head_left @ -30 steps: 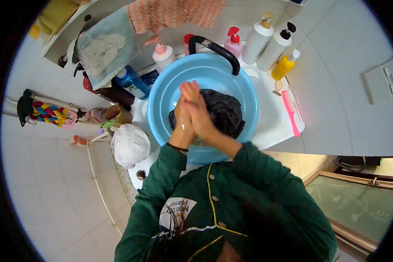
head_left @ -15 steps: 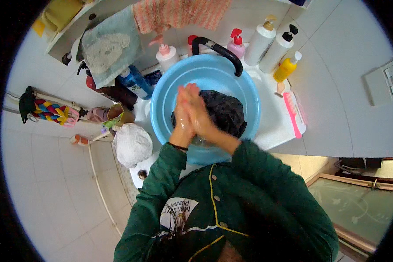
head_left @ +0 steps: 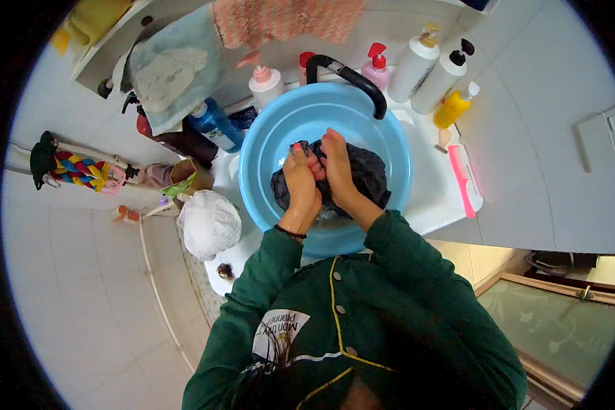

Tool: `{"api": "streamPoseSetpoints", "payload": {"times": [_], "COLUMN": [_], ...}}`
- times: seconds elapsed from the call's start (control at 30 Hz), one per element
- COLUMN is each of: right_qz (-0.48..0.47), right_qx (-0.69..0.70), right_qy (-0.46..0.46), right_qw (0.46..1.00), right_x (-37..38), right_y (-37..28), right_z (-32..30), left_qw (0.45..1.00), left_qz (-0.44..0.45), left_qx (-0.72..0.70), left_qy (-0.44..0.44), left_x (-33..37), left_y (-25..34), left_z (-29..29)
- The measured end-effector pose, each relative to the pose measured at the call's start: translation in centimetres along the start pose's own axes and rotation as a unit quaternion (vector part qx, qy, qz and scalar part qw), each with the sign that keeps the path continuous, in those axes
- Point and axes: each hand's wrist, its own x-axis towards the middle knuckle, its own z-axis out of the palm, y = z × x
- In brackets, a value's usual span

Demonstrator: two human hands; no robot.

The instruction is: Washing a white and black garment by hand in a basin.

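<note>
A blue basin (head_left: 248,179) stands under a black tap (head_left: 352,76) and has a wet, crumpled black cloth (head_left: 370,172) in it, with a little water near its front edge. Over the basin, my left hand (head_left: 301,179) has its fingers curled around the left part of the cloth. Close beside it on the right, my right hand (head_left: 337,167) is closed on the cloth too, thumb up. Most of the right hand's fingers are hidden behind the hand. What garment the cloth may be, I cannot tell.
Several pump bottles stand behind the basin, among them a white one (head_left: 414,65) and a yellow one (head_left: 454,108). On the counter's right lies a pink comb (head_left: 463,184). A white bundled cloth (head_left: 209,225) and a blue bottle (head_left: 214,124) are at the left.
My hands were pressed together palm to palm above the basin. They have come apart and now both grip the black cloth. The view has shifted slightly.
</note>
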Motion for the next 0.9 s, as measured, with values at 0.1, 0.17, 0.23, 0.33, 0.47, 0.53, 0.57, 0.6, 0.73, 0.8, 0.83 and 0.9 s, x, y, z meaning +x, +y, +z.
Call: {"api": "streamPoseSetpoints", "payload": {"times": [0.1, 0.17, 0.23, 0.33, 0.47, 0.53, 0.57, 0.6, 0.73, 0.8, 0.83, 0.9], "right_qz": [-0.007, -0.004, -0.038, -0.004, 0.011, 0.088, 0.090, 0.130, 0.170, 0.171, 0.135, 0.099], "right_qx": [-0.054, -0.027, -0.126, -0.190, -0.144, 0.047, 0.047, 0.134, 0.217, 0.205, 0.221, 0.237], "right_qy": [-0.117, -0.120, -0.161, -0.165, -0.108, -0.178, -0.181, -0.193, -0.215, -0.205, -0.197, -0.188], "right_qw": [0.992, 0.992, 0.978, 0.968, 0.984, 0.979, 0.978, 0.963, 0.937, 0.941, 0.945, 0.948], "right_x": [-2.0, -2.5, -3.4, -2.8, -1.4, -1.8, -2.0, -2.1, -1.8, -1.6, -1.4, -1.2], "right_y": [-0.1, 0.3, -0.4, -2.8, -2.3, -4.6, -5.4, -5.9, -6.9, -7.1, -7.3, -7.4], "right_z": [-1.2, -1.6, -1.8, -2.9, -4.1, -4.5, -4.6, -5.0, -6.1, -6.7, -7.1, -7.9], "left_qw": [0.996, 0.994, 0.997, 0.991, 0.975, 0.973, 0.974, 0.978, 0.984, 0.987, 0.987, 0.996], "left_qz": [-0.083, -0.100, -0.050, -0.092, -0.124, -0.107, -0.106, -0.083, -0.042, -0.015, -0.014, 0.048], "left_qx": [-0.019, -0.041, -0.006, -0.010, 0.051, 0.145, 0.144, 0.134, 0.125, 0.131, 0.131, 0.031], "left_qy": [0.019, -0.022, -0.054, -0.093, -0.176, -0.144, -0.140, -0.135, -0.120, -0.095, -0.093, -0.066], "left_x": [1.1, 2.0, 2.3, 0.9, -0.5, -0.6, -0.7, -0.8, -1.5, -1.3, -1.1, -0.8], "left_y": [0.3, 0.2, 0.5, 2.3, 3.1, 4.1, 4.6, 5.0, 7.1, 7.7, 7.7, 7.9], "left_z": [-1.7, -2.8, -2.3, -1.1, -2.2, -3.2, -3.7, -3.8, -3.4, -3.9, -4.3, -4.7]}}
